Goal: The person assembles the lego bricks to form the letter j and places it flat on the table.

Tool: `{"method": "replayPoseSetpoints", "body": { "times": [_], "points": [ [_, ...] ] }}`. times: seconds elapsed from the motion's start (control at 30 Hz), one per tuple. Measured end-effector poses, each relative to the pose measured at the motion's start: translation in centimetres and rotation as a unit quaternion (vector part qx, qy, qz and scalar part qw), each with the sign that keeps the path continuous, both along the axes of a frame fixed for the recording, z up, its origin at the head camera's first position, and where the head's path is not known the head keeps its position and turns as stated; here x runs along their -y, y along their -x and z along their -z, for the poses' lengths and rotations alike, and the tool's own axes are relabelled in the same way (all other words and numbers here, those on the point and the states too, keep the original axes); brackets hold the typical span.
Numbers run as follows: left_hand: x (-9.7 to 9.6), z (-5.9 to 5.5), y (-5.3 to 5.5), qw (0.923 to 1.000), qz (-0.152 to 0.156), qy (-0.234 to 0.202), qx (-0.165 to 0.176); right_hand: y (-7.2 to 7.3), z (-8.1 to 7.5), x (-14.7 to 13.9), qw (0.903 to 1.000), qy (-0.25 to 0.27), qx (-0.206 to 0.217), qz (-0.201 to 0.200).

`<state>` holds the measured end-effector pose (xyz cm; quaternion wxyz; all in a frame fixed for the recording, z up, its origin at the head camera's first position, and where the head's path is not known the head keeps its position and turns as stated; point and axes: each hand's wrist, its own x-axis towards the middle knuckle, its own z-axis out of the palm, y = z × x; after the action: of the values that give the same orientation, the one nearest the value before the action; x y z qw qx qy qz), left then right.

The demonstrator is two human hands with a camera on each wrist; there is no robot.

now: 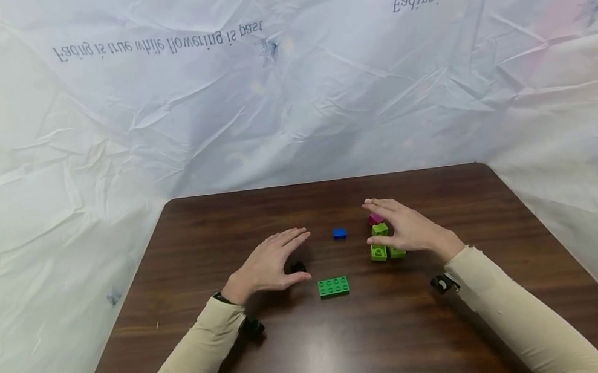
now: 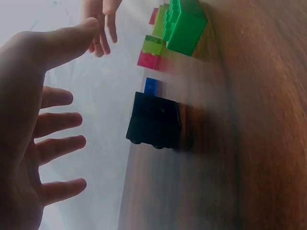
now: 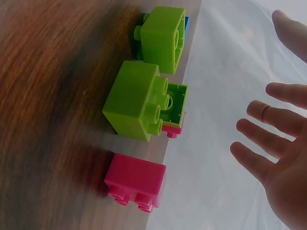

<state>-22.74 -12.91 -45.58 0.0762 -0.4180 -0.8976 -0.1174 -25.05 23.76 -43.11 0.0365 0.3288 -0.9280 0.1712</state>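
Note:
My left hand [image 1: 270, 263] hovers with spread fingers over a black toy brick [image 1: 298, 267], which it partly hides in the head view. The left wrist view shows that black brick [image 2: 154, 120] apart from the fingers. A long green eight-stud brick [image 1: 334, 288] lies to the right of my left thumb. My right hand [image 1: 409, 226], fingers extended and holding nothing, is above a group of lime green bricks [image 1: 378, 253]. Seen from the right wrist, one lime brick [image 3: 129, 98] lies on its side, close to a pink brick [image 3: 135, 178].
A small blue brick [image 1: 339, 233] lies between the hands, farther back. Pink shows at the back of the group [image 1: 376, 218]. The brown wooden table [image 1: 317, 355] ends at a wrinkled white sheet [image 1: 290, 102] with printed text. Dark wrist cameras hang under both sleeves.

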Motion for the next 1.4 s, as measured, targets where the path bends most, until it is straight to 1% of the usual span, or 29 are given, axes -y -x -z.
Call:
{"method": "replayPoseSetpoints", "body": {
  "times": [0.13,0.33,0.5,0.73,0.9,1.13,1.4],
  "points": [
    [-0.4,-0.2,0.0,0.9999,0.001,-0.009,0.008,-0.1,-0.1,0.1,1.0000,0.003,-0.006,-0.001],
    [-0.7,-0.1,-0.2,0.9996,0.006,-0.012,0.025,0.0,0.1,0.5,0.9998,0.005,-0.016,-0.010],
    [-0.9,0.0,-0.5,0.9991,0.023,-0.018,0.030,-0.1,0.3,0.7,0.9996,0.013,-0.020,-0.014],
    [-1.2,0.4,-0.9,0.9982,0.038,-0.016,0.044,-0.4,0.8,0.6,1.0000,0.004,0.003,-0.005],
    [-1.5,0.7,-1.2,0.9975,0.049,-0.020,0.048,-0.5,1.2,0.6,0.9999,0.006,0.009,-0.009],
    [-1.7,1.0,-1.5,0.9965,0.055,-0.026,0.058,-0.5,1.8,0.5,0.9997,0.001,0.026,-0.006],
    [-1.9,1.0,-1.5,0.9935,0.063,-0.012,0.095,-0.5,2.4,0.3,0.9996,0.002,0.028,-0.004]
  ]
}}
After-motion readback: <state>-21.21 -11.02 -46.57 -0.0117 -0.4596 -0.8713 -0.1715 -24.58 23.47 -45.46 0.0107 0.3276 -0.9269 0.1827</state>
